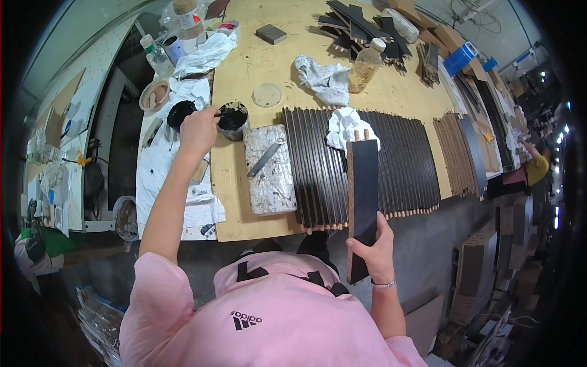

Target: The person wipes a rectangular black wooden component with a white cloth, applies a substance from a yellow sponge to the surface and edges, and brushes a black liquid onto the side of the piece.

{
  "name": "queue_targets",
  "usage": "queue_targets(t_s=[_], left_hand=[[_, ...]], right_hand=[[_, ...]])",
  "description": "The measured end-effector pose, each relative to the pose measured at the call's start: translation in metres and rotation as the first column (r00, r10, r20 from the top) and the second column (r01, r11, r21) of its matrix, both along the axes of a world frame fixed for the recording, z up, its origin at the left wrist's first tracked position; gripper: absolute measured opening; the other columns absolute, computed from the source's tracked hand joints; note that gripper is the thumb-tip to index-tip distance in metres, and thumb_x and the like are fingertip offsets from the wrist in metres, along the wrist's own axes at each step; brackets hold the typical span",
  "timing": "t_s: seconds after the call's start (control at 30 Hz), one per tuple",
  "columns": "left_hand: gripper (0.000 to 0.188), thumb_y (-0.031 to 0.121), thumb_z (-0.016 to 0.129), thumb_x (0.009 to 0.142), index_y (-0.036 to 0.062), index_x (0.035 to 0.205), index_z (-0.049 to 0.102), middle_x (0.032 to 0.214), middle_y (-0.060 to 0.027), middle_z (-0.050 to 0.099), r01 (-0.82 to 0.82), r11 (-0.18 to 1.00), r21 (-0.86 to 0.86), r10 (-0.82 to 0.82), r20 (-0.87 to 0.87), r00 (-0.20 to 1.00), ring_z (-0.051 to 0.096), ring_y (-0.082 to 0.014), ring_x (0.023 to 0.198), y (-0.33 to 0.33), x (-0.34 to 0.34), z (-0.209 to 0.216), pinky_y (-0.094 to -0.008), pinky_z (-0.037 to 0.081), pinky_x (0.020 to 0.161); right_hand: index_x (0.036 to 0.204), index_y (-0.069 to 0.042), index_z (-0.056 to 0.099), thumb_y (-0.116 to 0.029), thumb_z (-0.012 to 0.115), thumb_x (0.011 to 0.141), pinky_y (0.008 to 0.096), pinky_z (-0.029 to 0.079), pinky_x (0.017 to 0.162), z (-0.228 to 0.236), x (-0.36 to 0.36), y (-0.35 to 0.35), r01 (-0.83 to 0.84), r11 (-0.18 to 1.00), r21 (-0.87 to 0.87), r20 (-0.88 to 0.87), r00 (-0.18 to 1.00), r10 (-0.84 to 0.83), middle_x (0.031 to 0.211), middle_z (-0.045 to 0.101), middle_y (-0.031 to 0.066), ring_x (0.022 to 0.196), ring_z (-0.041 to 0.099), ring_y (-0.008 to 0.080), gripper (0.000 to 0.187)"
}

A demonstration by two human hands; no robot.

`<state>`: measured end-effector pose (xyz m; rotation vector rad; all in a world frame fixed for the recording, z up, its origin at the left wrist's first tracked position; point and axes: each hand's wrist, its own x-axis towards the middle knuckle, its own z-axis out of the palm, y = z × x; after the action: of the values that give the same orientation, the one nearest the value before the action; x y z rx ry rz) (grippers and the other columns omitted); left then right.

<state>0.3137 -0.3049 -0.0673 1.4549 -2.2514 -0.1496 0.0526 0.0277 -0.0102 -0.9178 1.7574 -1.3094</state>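
Observation:
My right hand (378,249) is closed round the lower part of a dark wooden board (365,189). Two dowels stick out of the board's far end, and its left edge shows bare brown. My left hand (199,129) pinches a thin dark tool, whose tip reaches into a tub of black paint (234,125); the tool's kind is hidden. Beside that hand is a round black-filled container (181,114). A long row of dark dowelled boards (405,162) lies side by side on the table. On this row rests a crumpled white cloth (343,125), just past the held board's tip.
A plastic-wrapped block (269,183) with a flat grey strip (264,160) on it lies left of the row. Farther back are a rag (324,79), a bottle (367,66) and loose dark boards (361,24). More boards (455,153) lie right. Another person (537,170) is at far right.

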Motion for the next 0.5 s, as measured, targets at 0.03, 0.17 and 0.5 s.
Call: queue_targets(t_s=[0.03,0.17,0.5], left_hand=[[0.014,0.023,0.066,0.085,0.0091,0.089,0.069,0.078,-0.0156,0.068,0.008,0.999,0.037,-0.01,0.077,0.997,0.066,-0.036,0.077,0.0,-0.003,0.008,-0.0463,0.051,0.066],[0.015,0.023,0.067,0.083,0.0085,0.087,0.071,0.078,-0.0142,0.068,0.131,0.982,-0.139,-0.1,0.211,0.972,0.067,-0.0335,0.079,-0.006,-0.013,0.012,-0.044,0.052,0.068],[0.016,0.024,0.072,0.076,0.0089,0.08,0.074,0.08,-0.0146,0.07,-0.047,0.936,0.349,-0.022,0.19,0.982,0.068,-0.0334,0.08,-0.025,-0.029,0.006,-0.043,0.052,0.069]], right_hand=[[0.113,0.003,0.055,-0.005,0.079,0.066,0.0266,0.044,0.089,-0.002,0.001,0.0,0.011,1.0,-0.015,0.022,1.0,-0.011,0.101,0.059,0.0055,0.094,0.055,0.0127,0.054],[0.112,0.004,0.055,-0.006,0.079,0.066,0.0266,0.044,0.089,-0.004,0.001,-0.004,-0.024,1.0,0.0,0.064,0.998,0.024,0.102,0.059,0.0062,0.094,0.055,0.0126,0.052],[0.114,0.008,0.052,-0.009,0.081,0.066,0.0278,0.044,0.091,-0.017,-0.004,-0.003,-0.065,0.998,0.026,0.03,0.997,0.065,0.104,0.058,0.009,0.097,0.054,0.0151,0.058]])
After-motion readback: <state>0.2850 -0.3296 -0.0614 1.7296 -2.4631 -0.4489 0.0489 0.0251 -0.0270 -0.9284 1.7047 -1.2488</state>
